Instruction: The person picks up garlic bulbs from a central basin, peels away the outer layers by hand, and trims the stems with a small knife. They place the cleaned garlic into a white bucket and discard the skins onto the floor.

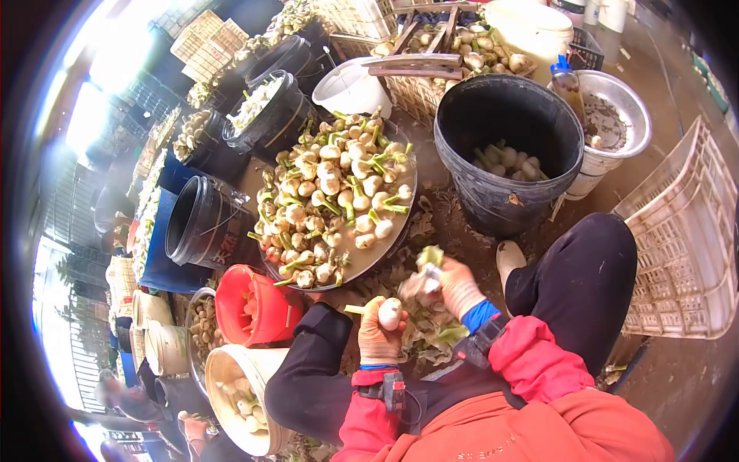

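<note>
My left hand (379,329), in an orange glove, is closed around a white garlic bulb (390,314) whose short pale stem points left. To its right, my right hand (456,286), gloved alike, is closed and partly smeared by motion. Pale green and whitish peel (429,263) shows at its fingertips; I cannot tell what else it grips. Just beyond both hands lies a wide round tray (375,258) heaped with untrimmed garlic bulbs (331,181), brownish with cut green stems. Loose peelings (427,327) cover the ground beneath the hands, between my knees.
A large black bucket (504,204) with some bulbs stands ahead right. At left are a red bucket (245,308), a cream bucket (265,362) holding pale bulbs, and a black bucket (202,223). A plastic crate (681,254) leans at right. Another person's hand (195,428) shows lower left.
</note>
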A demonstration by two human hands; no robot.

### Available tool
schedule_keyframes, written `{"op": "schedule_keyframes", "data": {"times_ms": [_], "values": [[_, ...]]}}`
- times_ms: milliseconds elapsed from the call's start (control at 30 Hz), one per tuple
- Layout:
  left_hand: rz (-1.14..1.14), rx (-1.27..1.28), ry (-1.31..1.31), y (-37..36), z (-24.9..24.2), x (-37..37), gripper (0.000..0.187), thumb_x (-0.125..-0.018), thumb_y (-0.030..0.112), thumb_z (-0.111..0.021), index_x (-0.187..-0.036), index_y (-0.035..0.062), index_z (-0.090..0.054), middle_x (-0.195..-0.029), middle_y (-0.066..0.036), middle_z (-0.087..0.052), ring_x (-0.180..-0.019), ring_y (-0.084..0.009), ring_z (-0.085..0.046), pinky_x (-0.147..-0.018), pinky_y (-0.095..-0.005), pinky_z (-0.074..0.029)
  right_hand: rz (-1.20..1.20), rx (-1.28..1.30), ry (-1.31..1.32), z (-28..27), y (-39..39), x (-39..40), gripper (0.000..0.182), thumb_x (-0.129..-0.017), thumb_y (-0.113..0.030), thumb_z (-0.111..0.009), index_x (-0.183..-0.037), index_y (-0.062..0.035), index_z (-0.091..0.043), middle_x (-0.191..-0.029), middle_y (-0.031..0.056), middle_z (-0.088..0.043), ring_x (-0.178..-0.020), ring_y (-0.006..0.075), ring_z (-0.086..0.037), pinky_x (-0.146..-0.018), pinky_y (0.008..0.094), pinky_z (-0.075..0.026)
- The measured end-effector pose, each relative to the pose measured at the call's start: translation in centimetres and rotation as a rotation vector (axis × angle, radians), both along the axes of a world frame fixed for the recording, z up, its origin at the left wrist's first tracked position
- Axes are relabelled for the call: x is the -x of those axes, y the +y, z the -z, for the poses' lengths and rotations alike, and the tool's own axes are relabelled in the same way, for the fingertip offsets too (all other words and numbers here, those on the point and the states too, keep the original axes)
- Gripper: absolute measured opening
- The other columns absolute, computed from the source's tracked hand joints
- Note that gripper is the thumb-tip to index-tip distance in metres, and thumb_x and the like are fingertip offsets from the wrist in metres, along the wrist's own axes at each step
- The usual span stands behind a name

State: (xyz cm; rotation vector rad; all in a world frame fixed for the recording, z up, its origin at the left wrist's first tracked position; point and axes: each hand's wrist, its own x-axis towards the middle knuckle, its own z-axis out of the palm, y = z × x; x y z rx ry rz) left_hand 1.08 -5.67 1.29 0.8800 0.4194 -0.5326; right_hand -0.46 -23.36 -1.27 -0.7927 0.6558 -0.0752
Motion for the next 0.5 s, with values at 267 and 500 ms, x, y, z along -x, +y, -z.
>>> {"op": "schedule_keyframes", "data": {"times_ms": [267,500], "values": [[-0.099,-0.291,-0.232,-0.4,0.9,-0.1,0.021,-0.085,0.016,-0.063,-0.101,0.0067,-0.052,-0.088,-0.005,-0.060,-0.072,-0.0181,-0.061,-0.056,-0.0266,-0.052,-0.270,1.231,-0.095,2.7,1.1,1.0,0.049,-0.075,-0.018,-0.070,-0.121,-0.0163,-0.053,-0.111,0.0131,-0.057,-0.089,0.0288,-0.061,-0.080,0.0356,-0.048],[-0.103,-0.655,-0.412,-0.6,2.4,-0.2,0.022,-0.080,0.009,-0.069,-0.093,0.0068,-0.052,-0.084,-0.003,-0.058,-0.070,-0.0115,-0.057,-0.055,-0.0250,-0.048,-0.636,0.968,-0.050,-3.7,4.1,1.3,0.047,-0.083,-0.021,-0.060,-0.127,-0.0176,-0.044,-0.099,0.0140,-0.059,-0.091,0.0317,-0.058,-0.080,0.0394,-0.047]]}}
